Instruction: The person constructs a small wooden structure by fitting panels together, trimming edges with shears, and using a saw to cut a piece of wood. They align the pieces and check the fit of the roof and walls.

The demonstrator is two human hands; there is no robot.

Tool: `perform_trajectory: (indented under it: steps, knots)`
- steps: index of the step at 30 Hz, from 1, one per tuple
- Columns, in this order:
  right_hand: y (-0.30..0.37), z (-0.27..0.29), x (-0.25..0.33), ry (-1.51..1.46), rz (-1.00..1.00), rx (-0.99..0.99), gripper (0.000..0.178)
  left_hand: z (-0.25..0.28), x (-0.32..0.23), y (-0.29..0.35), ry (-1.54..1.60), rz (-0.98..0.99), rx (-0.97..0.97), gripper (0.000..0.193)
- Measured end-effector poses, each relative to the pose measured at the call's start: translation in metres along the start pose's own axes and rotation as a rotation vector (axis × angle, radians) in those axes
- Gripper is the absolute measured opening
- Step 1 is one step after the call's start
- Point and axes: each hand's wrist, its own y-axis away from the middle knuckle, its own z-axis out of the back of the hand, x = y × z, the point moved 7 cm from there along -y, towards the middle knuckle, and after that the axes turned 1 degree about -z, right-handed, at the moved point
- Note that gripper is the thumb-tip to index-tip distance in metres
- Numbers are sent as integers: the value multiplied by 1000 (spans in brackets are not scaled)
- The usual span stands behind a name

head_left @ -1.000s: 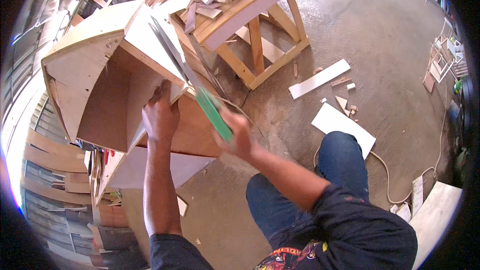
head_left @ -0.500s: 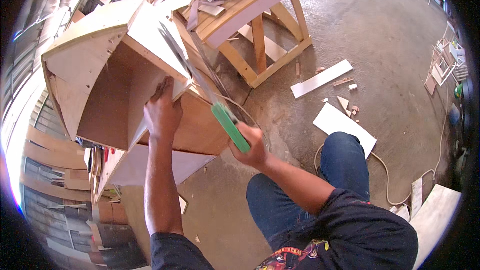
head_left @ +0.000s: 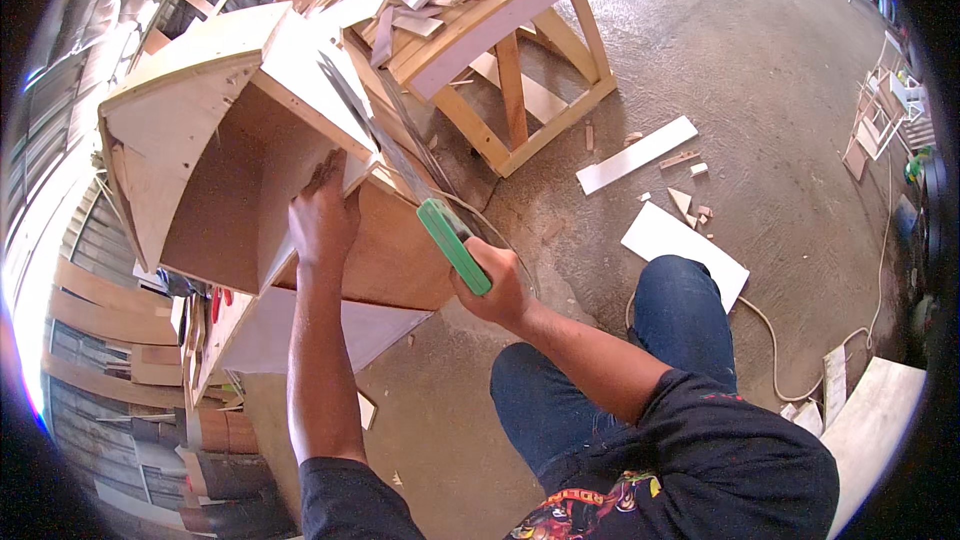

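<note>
My right hand (head_left: 492,278) is closed round the green handle (head_left: 455,247) of a handsaw. Its long metal blade (head_left: 385,145) points up and to the left, lying at the edge of a wooden box (head_left: 180,130) with a curved, open-fronted shape. Inside that opening my left hand (head_left: 325,215) grips the edge of a pale inner panel (head_left: 352,172), below and left of the blade. A brown panel (head_left: 400,245) forms the box's side beneath the saw. Whether the teeth have cut into the wood is too small to tell.
A wooden workbench (head_left: 490,30) carrying offcuts stands beyond the box. On the concrete floor to the right lie white boards (head_left: 685,250), small wood scraps and a cable (head_left: 770,340). Long planks (head_left: 110,340) are stacked at the left. My knees are just right of the saw.
The saw handle and my right hand have shifted slightly up and left, toward the box. My left hand keeps its hold on the panel. The whole view has turned a little.
</note>
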Motion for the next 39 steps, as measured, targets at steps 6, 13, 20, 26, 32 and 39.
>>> perform_trajectory:
  steps: [6,13,20,26,32,39]
  knots:
    - [17,13,16,-19,-24,-66,16,1,-2,-1,-32,17,143,53]
    - [25,5,14,-23,-80,-5,22,3,-13,6,-3,21,-5,53]
    - [29,6,13,-15,-4,-22,18,4,-12,3,-25,111,26,54]
    - [-16,-6,-2,11,2,-15,15,-4,-8,3,-10,97,48,54]
    - [16,-3,-6,-21,75,-62,17,-9,1,10,-7,95,13,58]
    - [-14,-13,-10,-38,71,-52,16,-5,-4,5,-2,160,77,60]
